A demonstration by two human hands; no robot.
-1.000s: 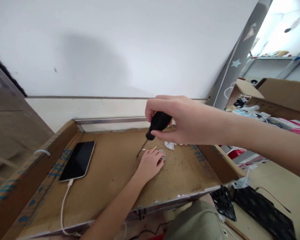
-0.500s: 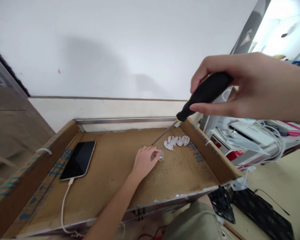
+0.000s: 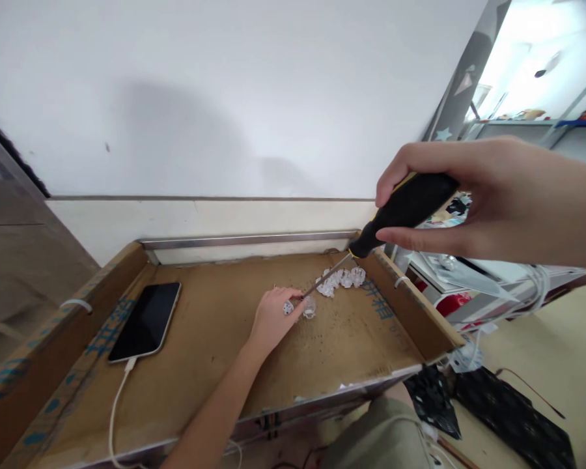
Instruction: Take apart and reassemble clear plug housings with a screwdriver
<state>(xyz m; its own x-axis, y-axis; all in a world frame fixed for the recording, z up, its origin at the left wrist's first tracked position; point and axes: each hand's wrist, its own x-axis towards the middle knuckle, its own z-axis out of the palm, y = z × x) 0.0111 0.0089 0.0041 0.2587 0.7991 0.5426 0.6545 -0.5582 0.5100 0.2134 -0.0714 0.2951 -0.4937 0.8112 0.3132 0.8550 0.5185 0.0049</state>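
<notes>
My right hand (image 3: 469, 202) is wrapped round the black handle of a screwdriver (image 3: 404, 212). Its metal shaft slants down and left, with the tip at the fingertips of my left hand (image 3: 275, 316). Closed low over the cardboard, my left hand holds a small whitish round piece with dark holes (image 3: 288, 307) between thumb and fingers. Whether the tip touches this piece cannot be made out. Just right of the thumb lies a clear plastic piece (image 3: 309, 307). Behind it, several similar clear pieces (image 3: 342, 280) sit in a cluster.
A cardboard tray (image 3: 215, 273) with raised sides forms the work surface, against a white wall (image 3: 215, 117). At its left lies a phone (image 3: 145, 322) with a white cable (image 3: 118, 391). Stacked papers and cables (image 3: 512, 286) stand right of the tray; black bags (image 3: 512, 417) lie on the floor.
The screwdriver and my right hand have come lower, bringing the tip to my left fingertips. The whitish piece now shows in my left hand, apart from the clear piece. The view has shifted slightly.
</notes>
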